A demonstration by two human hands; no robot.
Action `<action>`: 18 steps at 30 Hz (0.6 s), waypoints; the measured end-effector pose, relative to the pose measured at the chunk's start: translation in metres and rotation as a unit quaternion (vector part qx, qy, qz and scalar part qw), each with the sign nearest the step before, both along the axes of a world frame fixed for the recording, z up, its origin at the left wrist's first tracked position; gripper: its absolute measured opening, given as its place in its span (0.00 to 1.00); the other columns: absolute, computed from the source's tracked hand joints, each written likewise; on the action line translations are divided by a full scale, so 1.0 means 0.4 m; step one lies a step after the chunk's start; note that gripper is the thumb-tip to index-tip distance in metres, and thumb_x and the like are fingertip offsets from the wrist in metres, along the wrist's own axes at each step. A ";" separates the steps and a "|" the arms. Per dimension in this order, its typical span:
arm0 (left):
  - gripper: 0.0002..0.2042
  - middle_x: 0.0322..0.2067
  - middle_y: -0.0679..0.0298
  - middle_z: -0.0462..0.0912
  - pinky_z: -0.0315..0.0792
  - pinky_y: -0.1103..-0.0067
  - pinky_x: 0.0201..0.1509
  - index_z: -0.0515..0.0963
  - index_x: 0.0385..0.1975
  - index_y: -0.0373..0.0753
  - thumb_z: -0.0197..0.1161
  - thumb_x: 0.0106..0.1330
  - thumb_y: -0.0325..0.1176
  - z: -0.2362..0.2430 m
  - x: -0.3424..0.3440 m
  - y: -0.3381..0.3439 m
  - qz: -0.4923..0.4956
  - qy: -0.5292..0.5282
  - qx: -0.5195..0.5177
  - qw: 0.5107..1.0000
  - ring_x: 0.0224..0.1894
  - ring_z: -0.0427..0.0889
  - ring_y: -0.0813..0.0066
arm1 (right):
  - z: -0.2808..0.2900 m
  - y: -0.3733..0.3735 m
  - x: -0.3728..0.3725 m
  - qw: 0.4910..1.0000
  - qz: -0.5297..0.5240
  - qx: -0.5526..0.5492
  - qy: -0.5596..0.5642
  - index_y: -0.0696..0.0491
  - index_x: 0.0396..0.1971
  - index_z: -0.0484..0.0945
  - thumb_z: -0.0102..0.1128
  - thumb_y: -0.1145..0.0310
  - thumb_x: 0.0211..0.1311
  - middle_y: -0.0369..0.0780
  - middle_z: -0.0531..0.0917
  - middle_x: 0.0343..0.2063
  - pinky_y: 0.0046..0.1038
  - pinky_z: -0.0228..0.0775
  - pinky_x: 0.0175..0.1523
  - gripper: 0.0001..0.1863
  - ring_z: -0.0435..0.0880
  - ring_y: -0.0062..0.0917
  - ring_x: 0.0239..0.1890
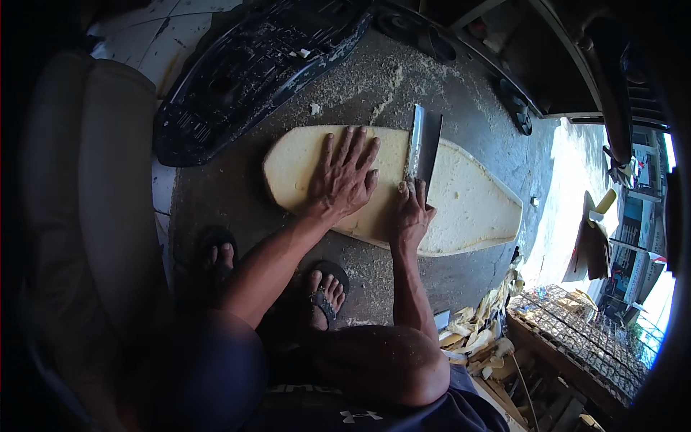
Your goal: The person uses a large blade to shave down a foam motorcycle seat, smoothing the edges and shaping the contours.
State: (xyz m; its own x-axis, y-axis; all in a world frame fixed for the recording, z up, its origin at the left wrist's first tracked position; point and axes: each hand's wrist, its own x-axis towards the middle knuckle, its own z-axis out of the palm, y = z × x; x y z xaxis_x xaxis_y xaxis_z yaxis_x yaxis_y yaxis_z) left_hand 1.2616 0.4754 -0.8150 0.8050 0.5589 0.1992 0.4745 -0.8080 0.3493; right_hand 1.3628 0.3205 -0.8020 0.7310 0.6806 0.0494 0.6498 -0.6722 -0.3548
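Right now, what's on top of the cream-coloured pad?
On the pad, the left hand lies with fingers spread; the right hand grips a long metal blade crossing it. The pad's surface directly beneath the hands and blade is covered, so I can't see it.

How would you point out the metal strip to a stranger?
Start with the cream foam slab in the picture's middle. Just right of its centre, the right hand holds the near end of a narrow metal strip reaching past the foam's far edge. Straight sides and silvery shine set it apart from the curved foam.
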 end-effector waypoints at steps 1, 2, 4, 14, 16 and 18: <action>0.31 0.78 0.52 0.57 0.43 0.48 0.81 0.60 0.77 0.45 0.49 0.76 0.46 0.004 0.004 0.010 0.003 -0.004 0.002 1.000 0.80 0.54 0.51 | 0.000 -0.028 -0.022 1.000 0.001 -0.008 0.006 0.56 0.58 0.81 0.49 0.66 0.78 0.50 0.78 0.65 0.46 0.61 0.60 0.18 0.76 0.50 0.62; 0.31 0.78 0.52 0.57 0.43 0.48 0.81 0.61 0.77 0.45 0.50 0.76 0.46 0.015 -0.011 0.009 0.001 -0.005 -0.002 1.000 0.80 0.54 0.52 | 0.023 -0.079 -0.089 1.000 -0.008 -0.015 0.015 0.55 0.57 0.82 0.49 0.66 0.78 0.50 0.79 0.64 0.46 0.61 0.60 0.17 0.76 0.49 0.63; 0.31 0.77 0.51 0.57 0.43 0.48 0.81 0.61 0.77 0.45 0.50 0.75 0.46 -0.007 -0.019 0.015 0.004 -0.001 -0.002 1.000 0.80 0.53 0.50 | -0.019 -0.231 -0.230 1.000 -0.007 0.012 -0.016 0.55 0.55 0.83 0.50 0.67 0.77 0.49 0.79 0.63 0.45 0.61 0.60 0.16 0.77 0.46 0.62; 0.32 0.79 0.51 0.52 0.39 0.47 0.81 0.59 0.78 0.46 0.49 0.75 0.47 -0.009 -0.023 0.029 -0.007 0.049 0.022 0.999 0.81 0.49 0.50 | 0.016 -0.124 -0.163 0.998 -0.047 0.028 0.023 0.53 0.51 0.84 0.48 0.63 0.79 0.48 0.79 0.63 0.41 0.63 0.57 0.16 0.79 0.46 0.50; 0.32 0.79 0.52 0.52 0.38 0.48 0.82 0.59 0.78 0.47 0.49 0.75 0.48 -0.022 0.009 0.003 -0.013 0.054 0.013 0.998 0.81 0.49 0.51 | -0.037 -0.346 -0.293 0.995 -0.065 0.017 0.070 0.52 0.62 0.80 0.51 0.62 0.77 0.47 0.78 0.66 0.44 0.60 0.62 0.20 0.75 0.46 0.66; 0.33 0.79 0.52 0.53 0.38 0.48 0.82 0.58 0.79 0.46 0.49 0.74 0.47 -0.033 0.047 -0.027 -0.018 0.037 -0.007 0.999 0.81 0.50 0.51 | -0.038 -0.243 -0.167 0.998 -0.059 0.013 0.008 0.53 0.56 0.83 0.49 0.63 0.78 0.49 0.78 0.65 0.45 0.61 0.61 0.18 0.77 0.47 0.61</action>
